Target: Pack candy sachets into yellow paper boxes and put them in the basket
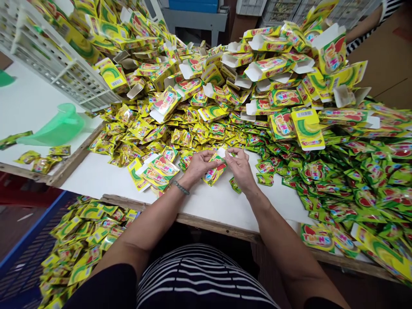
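Observation:
Over the white table, my left hand [200, 166] has its fingers closed around a small yellow-and-green carton [215, 174] with a white flap at its top end. My right hand [238, 168] pinches at that same upper end, by the flap; whether a packet is also between its fingers is hidden. Under the right hand lies a small green packet [235, 185]. Several printed cartons [161, 171] are stacked just left of my left hand. Beyond both hands spreads a heap of small yellow packets [180, 137], and green packets [322, 171] pile up to the right.
Cartons with open ends [267, 68] form a high mound at the back. A white plastic crate [64, 64] leans at the left, near a green scoop [61, 126]. Below the table's wooden edge [219, 227], a blue basket [28, 253] holds filled-looking cartons. Another person's arm [365, 25] reaches in at upper right.

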Available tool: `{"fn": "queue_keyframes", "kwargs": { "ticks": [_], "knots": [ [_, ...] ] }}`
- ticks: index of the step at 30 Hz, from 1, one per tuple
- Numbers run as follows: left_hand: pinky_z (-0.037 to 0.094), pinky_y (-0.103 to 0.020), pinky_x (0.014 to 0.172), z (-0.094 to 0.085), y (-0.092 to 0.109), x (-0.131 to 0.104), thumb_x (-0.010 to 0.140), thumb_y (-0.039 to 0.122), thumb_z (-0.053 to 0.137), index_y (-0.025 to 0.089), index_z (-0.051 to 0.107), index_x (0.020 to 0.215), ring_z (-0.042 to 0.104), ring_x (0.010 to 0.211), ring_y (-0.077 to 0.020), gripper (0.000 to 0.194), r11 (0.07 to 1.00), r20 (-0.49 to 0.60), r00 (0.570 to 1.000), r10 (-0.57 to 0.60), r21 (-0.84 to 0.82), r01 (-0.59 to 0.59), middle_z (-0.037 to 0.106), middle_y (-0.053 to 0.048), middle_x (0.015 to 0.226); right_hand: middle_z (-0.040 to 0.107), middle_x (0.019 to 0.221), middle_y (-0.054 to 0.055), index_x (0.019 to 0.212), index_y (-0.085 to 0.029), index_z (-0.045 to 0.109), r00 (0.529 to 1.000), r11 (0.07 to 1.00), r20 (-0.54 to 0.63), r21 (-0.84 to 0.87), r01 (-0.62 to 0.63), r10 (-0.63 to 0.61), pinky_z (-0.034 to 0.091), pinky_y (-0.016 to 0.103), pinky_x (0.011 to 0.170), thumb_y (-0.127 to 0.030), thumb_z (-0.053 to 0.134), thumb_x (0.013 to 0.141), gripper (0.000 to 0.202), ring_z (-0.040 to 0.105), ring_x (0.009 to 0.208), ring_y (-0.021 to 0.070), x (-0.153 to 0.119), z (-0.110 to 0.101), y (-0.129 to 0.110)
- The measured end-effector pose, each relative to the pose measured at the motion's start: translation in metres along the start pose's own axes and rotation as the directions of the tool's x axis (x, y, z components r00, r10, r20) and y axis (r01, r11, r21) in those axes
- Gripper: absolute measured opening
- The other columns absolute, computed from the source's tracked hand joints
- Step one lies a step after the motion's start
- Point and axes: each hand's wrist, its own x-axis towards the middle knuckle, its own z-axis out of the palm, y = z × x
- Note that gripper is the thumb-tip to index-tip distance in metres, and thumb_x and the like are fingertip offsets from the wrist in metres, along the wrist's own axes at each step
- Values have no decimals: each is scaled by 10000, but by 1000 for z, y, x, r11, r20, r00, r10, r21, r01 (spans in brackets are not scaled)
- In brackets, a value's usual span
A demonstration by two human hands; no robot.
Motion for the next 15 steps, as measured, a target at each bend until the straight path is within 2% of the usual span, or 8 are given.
{"fn": "queue_keyframes", "kwargs": {
  "ticks": [3,5,7,11,15],
  "knots": [
    [481,-235,585,4,-1,0,494,382,883,188,501,1031,619,571,-116,688,996,-47,995,87,-13,-88,687,20,718,589,1112,82,923,-231,677,994,977,-80,205,-55,72,499,393,876,-556,654,752,368,547,1070,237,2,2,5],
    [462,-218,560,4,-2,-1,550,383,861,214,451,1086,606,564,-111,696,988,-54,986,155,-2,-155,671,31,719,639,997,58,978,-230,654,994,931,-16,353,-98,111,534,361,803,-540,728,684,434,606,930,208,2,6,6],
    [442,-203,555,2,-3,-1,604,395,832,217,447,1086,585,570,-98,642,976,-36,976,217,23,-216,644,39,713,675,895,37,964,-224,661,988,888,76,433,-152,132,547,365,793,-534,743,670,434,632,827,193,2,10,5],
    [441,-200,613,-4,-3,-1,691,436,768,183,518,1018,570,654,-91,483,957,83,964,251,126,-260,617,16,771,686,793,17,884,-220,681,983,872,58,454,-183,177,560,370,751,-540,750,656,398,635,721,184,1,12,4],
    [437,-193,657,-7,1,0,690,424,772,162,549,909,560,716,-92,408,936,143,954,263,201,-289,600,5,792,654,711,6,766,-220,642,975,889,125,402,-218,182,543,347,681,-583,734,626,399,603,644,171,1,8,8]
  ]
}}
